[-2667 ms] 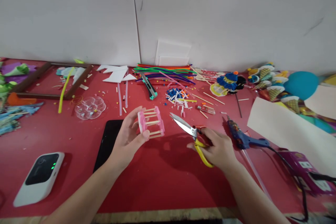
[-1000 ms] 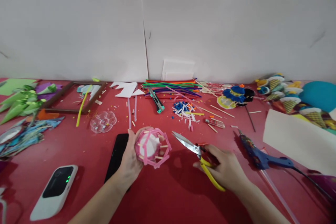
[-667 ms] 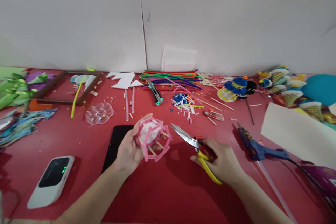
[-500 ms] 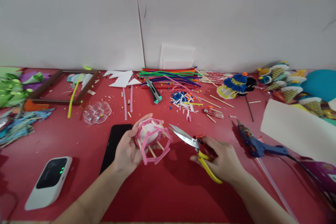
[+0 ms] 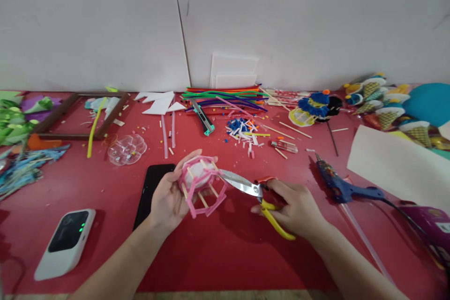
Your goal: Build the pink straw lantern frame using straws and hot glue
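Observation:
My left hand (image 5: 169, 199) holds a small craft frame (image 5: 208, 209) of pink strips joined by thin wooden sticks, tilted so its open end faces me. A white round piece (image 5: 199, 174) sits at its far end. Yellow-handled scissors (image 5: 276, 222) are in my right hand (image 5: 298, 206), fingers around the handles. Their blades point left, and the tips meet the frame's upper right edge; whether they grip a strip I cannot tell. Under my left wrist lies a black phone (image 5: 149, 187), partly covered.
Beyond my hands lie a box cutter (image 5: 203, 117), colored pipe cleaners (image 5: 225, 96), cut scraps (image 5: 244, 133) and a lighter (image 5: 284, 146). A blue glue gun (image 5: 346, 190) with its cord rests at right. A white device (image 5: 66, 243) sits at left, a flower-shaped tray (image 5: 127, 150) behind it.
The scissors have moved left, their tips going from just beside the pink frame to its upper right edge. My left hand keeps holding the frame. The view has shifted slightly.

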Tool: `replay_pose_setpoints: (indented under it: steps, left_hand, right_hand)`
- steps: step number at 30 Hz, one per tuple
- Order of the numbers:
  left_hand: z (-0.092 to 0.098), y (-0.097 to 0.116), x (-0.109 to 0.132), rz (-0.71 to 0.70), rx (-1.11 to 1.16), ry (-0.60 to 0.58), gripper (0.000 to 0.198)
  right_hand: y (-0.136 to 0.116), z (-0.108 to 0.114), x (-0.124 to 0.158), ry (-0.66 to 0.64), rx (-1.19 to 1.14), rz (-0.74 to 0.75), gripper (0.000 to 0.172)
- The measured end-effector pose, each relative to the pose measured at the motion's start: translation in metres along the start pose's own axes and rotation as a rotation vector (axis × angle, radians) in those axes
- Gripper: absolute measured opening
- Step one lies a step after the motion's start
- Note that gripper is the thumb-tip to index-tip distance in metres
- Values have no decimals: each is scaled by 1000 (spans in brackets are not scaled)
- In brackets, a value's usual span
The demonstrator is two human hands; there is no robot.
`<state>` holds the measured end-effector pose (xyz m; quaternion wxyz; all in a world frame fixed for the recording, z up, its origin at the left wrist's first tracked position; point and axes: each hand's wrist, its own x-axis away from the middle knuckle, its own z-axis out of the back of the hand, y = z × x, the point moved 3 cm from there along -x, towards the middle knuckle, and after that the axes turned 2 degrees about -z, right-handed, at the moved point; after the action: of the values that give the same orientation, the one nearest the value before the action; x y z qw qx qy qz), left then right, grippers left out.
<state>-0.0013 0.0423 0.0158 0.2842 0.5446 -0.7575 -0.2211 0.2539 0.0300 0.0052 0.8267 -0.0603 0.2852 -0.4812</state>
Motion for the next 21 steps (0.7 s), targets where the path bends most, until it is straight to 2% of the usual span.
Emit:
replay_pose_setpoints:
  steps: [11, 21]
  left_hand:
    - [3, -3, -1, 74, 35, 54, 64]
    - [-11, 1, 1, 110, 50, 316, 57]
  right_hand:
    - [-1, 2, 1, 43, -11, 29, 50]
    - [-7, 1, 3, -15, -29, -4, 50]
